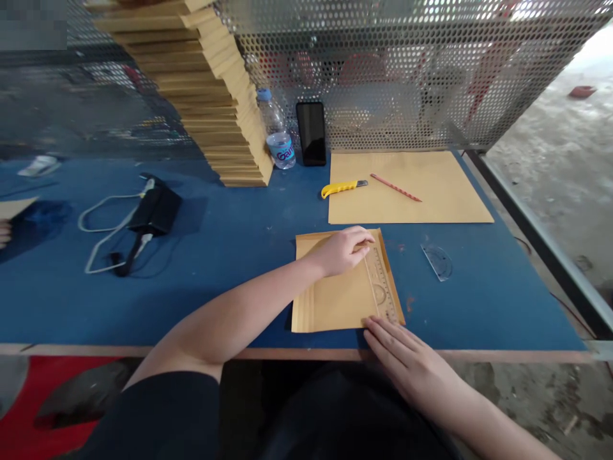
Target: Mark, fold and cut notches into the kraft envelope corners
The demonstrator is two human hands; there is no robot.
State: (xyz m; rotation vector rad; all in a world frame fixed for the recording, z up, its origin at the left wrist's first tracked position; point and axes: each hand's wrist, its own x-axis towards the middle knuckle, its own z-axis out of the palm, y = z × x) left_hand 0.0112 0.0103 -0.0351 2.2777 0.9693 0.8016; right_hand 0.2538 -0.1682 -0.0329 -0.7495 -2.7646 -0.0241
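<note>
Steadying ruler (380, 289) on card (335, 294), left hand (343, 250) curled, grip unclear, right hand (407, 350) flat, part-filled bottle (280, 144) beyond

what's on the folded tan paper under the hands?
On the folded tan paper: clear plastic ruler near its right edge, left hand at the far end, right hand at the near end. Paper beneath both hands is hidden.

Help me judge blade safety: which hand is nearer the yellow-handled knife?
Left. The left hand lies short of the knife, at the far end of the clear plastic ruler; the right hand is farther, at the ruler's near end.
</note>
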